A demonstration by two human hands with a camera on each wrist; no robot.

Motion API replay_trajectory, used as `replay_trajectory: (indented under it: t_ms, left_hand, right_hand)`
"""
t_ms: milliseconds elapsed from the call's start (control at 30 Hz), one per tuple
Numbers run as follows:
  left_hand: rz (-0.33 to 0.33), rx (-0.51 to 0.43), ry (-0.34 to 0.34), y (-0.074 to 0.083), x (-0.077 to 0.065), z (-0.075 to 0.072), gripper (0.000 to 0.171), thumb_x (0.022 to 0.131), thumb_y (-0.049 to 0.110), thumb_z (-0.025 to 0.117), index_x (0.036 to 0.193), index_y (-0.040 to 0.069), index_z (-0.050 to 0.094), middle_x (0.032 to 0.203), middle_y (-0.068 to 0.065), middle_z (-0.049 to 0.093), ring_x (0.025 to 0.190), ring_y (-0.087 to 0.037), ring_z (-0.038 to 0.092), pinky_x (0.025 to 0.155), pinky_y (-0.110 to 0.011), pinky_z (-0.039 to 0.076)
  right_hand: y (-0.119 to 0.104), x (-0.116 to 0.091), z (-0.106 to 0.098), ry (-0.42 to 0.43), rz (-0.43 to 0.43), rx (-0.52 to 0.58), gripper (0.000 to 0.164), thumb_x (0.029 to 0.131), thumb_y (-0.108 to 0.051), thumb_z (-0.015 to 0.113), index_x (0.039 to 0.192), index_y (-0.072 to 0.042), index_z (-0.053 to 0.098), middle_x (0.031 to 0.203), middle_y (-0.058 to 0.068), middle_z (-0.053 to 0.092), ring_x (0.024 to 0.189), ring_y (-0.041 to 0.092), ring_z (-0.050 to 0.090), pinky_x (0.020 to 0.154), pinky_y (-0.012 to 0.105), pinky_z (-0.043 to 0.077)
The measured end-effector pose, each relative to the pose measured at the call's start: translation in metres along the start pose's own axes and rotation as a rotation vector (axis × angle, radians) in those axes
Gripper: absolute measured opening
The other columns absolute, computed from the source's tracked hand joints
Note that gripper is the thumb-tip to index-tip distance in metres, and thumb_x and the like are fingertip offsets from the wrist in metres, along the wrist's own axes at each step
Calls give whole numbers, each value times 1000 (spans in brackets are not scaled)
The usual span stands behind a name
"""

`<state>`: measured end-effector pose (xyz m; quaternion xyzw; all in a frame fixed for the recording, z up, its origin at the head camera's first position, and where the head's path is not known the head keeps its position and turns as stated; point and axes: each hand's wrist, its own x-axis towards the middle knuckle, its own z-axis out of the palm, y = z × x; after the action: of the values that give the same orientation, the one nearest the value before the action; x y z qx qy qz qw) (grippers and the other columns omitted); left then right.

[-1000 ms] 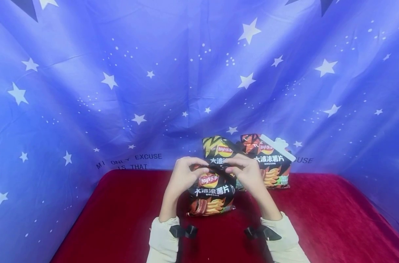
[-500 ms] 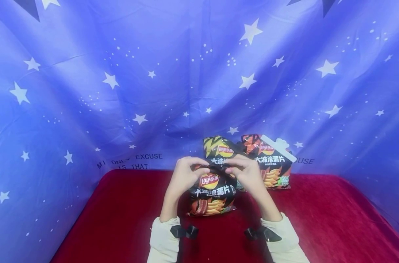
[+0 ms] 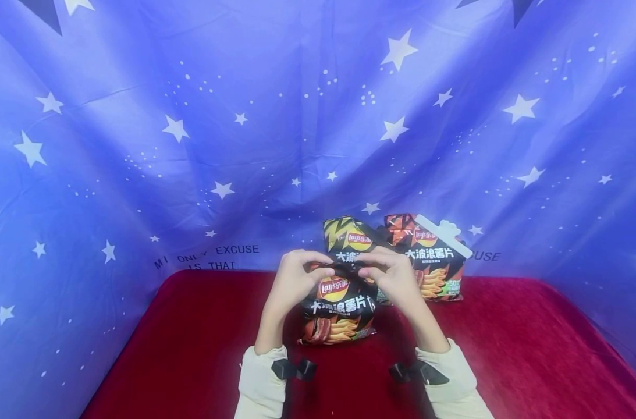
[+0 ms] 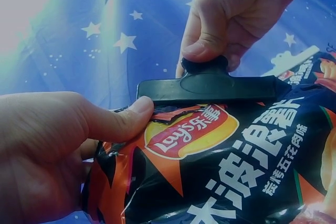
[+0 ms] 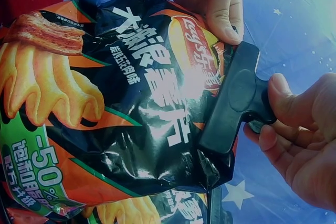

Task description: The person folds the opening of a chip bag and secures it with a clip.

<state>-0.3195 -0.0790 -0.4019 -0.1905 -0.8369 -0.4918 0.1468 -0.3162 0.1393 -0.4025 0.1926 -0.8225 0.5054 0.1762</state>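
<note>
In the head view my left hand (image 3: 291, 280) and right hand (image 3: 397, 279) meet at the top of a black-and-orange Lay's chip bag (image 3: 337, 329), which stands on the red cloth. A black bag clip (image 4: 205, 89) lies across the bag's upper edge in the left wrist view. Thumb and fingers of the left hand pinch the bag's top corner, with the thumb tip touching the clip's end. At the clip's handle, the right hand (image 5: 299, 129) pinches between thumb and fingers in the right wrist view. How far the clip's jaws are parted cannot be made out.
Behind stand two more Lay's bags: one with a yellow-green top (image 3: 341, 230), partly hidden by the hands, and an orange-topped one (image 3: 438, 279) carrying a slanted white clip (image 3: 443, 234). Red velvet cloth (image 3: 192, 349) covers the table. A blue starry curtain (image 3: 270, 145) hangs behind.
</note>
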Motion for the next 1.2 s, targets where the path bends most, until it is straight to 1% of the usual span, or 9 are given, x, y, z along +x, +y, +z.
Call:
replay_trajectory:
  t_ms: [233,633,767,900,1000,1100,1200]
  left_hand:
    - [5,1,1,1,0,0,14,81,5,84,94,11,82,90,-2,79,81,-13,63,75,-28,51]
    - [0,11,1,1,0,0,14,81,6,84,94,11,82,91,-2,79,82,-14,65,76,-28,52]
    - [-7,-3,-9,2,0,-1,14,82,6,84,96,11,82,91,-2,79,81,-13,64,75,-27,53]
    - [-16,-28,-25,3,-1,-3,15,83,6,83,97,11,82,93,-3,79,79,-12,64,73,-26,53]
    - [-17,-43,-37,3,-1,-4,16,83,6,83,98,12,82,94,-3,79,80,-12,67,74,-26,54]
    - [-16,-60,-35,2,-1,-5,17,83,7,83,99,12,82,96,-4,80,85,-13,69,77,-29,56]
    - [-22,-70,-28,2,-1,-6,18,82,7,83,99,12,82,97,-4,80,89,-16,71,81,-33,57]
  right_hand:
    - [1,0,0,-18,-3,3,24,79,5,80,103,0,79,84,11,72,74,8,53,65,21,44]
    - [2,1,-3,-39,-5,-8,25,80,2,80,104,-2,80,86,11,72,74,8,53,64,22,46]
    - [5,1,-2,-57,-8,5,26,80,3,80,106,-1,79,88,13,72,76,7,56,65,21,50]
    - [7,2,-6,-114,-7,57,28,83,3,78,110,1,77,94,17,72,77,5,62,67,22,55]
    - [9,2,-12,-170,20,91,33,85,-2,79,117,2,74,102,20,74,79,6,68,70,24,59]
    - [13,3,-19,-224,74,104,44,85,-7,81,126,0,69,112,22,74,88,11,72,77,26,60]
    - [19,3,-27,-288,124,91,51,87,-12,80,133,0,64,117,24,72,99,20,73,84,30,60]
